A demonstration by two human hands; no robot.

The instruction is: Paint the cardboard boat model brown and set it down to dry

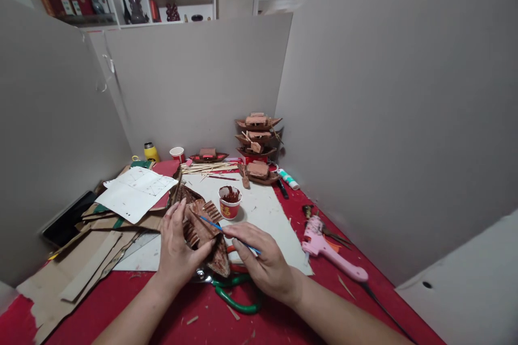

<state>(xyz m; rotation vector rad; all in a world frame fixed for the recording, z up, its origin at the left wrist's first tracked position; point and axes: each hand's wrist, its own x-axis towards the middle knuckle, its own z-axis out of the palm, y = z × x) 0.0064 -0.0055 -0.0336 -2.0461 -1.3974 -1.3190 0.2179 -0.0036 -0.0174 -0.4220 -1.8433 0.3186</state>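
A brown model boat (220, 260) with a corrugated cardboard cabin roof (201, 214) is tilted over the table in front of me. My left hand (178, 245) grips it, fingers over the far left side and thumb on the near edge. In my right hand (263, 261) is a thin blue paintbrush (214, 225), pinched near its middle, its tip at the cabin roof. A red and white paper cup (230, 206) smeared with dark brown paint stands just beyond the boat. Green-handled scissors (238, 302) lie beneath, partly hidden by boat and hand.
Finished-looking model boats (257, 137) are stacked at the back, another boat (208, 155) beside thin wooden sticks (210, 167). A pink glue gun (334, 253) lies right, its cord trailing forward. Cardboard sheets (76, 269) and a white paper template (140, 191) cover the left. Grey panels (202, 81) enclose the table.
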